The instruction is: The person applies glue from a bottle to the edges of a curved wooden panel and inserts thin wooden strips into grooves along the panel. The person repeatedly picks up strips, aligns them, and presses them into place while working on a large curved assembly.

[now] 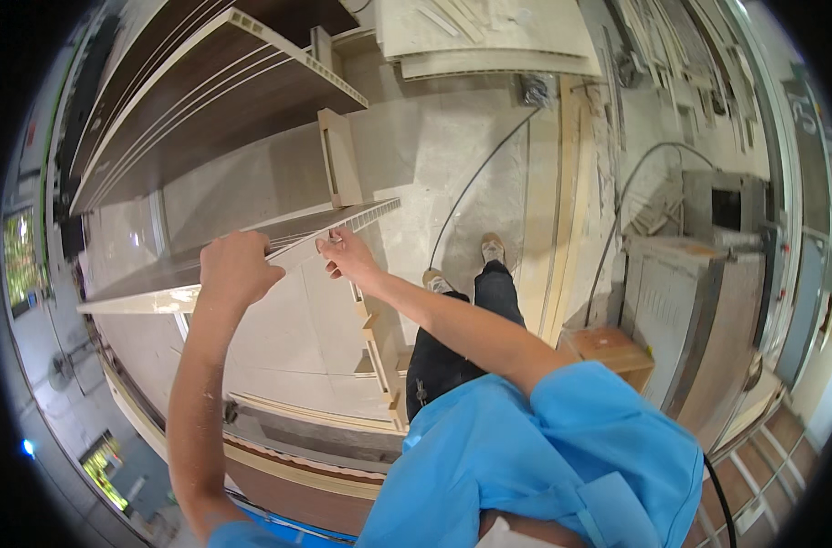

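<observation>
A long dark brown panel [183,267] stands on edge in front of me, slanting up to the right. Its pale edge strip shows a row of small hollow cells at the right end. My left hand [236,265] is wrapped over the panel's upper edge near its middle, thumb toward the right. Close to the panel's right end, my right hand [350,258] has its thumb and fingertips pinched together against the pale edge. Whatever sits between those fingertips, if anything, is too small to make out.
More dark brown panels [224,105] stand on edge beyond, propped by a pale wooden upright [340,157]. A black cable [466,187] runs across the floor near my shoes. To the right are a wooden box [608,352], a grey metal cabinet [667,288] and piled wood strips [699,55].
</observation>
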`<state>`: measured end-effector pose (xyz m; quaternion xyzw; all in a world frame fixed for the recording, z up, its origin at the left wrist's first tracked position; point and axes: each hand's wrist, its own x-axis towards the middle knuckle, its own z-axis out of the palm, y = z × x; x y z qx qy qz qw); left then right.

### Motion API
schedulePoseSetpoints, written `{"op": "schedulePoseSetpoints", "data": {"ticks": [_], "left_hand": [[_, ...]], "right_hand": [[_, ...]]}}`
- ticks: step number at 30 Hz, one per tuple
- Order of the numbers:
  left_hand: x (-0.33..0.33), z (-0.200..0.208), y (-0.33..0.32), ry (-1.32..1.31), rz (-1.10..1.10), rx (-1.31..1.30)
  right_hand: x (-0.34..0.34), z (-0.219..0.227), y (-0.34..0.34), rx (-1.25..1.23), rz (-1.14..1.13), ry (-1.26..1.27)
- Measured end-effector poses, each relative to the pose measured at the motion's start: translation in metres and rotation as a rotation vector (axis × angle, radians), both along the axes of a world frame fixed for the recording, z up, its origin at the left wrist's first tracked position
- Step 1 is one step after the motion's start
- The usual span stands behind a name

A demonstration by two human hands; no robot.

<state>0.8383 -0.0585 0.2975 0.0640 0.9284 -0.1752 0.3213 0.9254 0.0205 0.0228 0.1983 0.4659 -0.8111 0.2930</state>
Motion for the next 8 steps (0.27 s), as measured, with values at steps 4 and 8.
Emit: {"op": "schedulePoseSetpoints", "data": {"ticks": [4, 8], "left_hand": [[-0.002, -0.004, -0.007, -0.008, 0.018, -0.025], [-0.001, 0.004, 0.006, 0.027, -0.038, -0.015]], "right_hand": [[-0.018, -0.004, 0.010, -0.059, 0.116, 0.046], [-0.045, 0.009, 0.049, 0.052, 0.434, 0.118]]}}
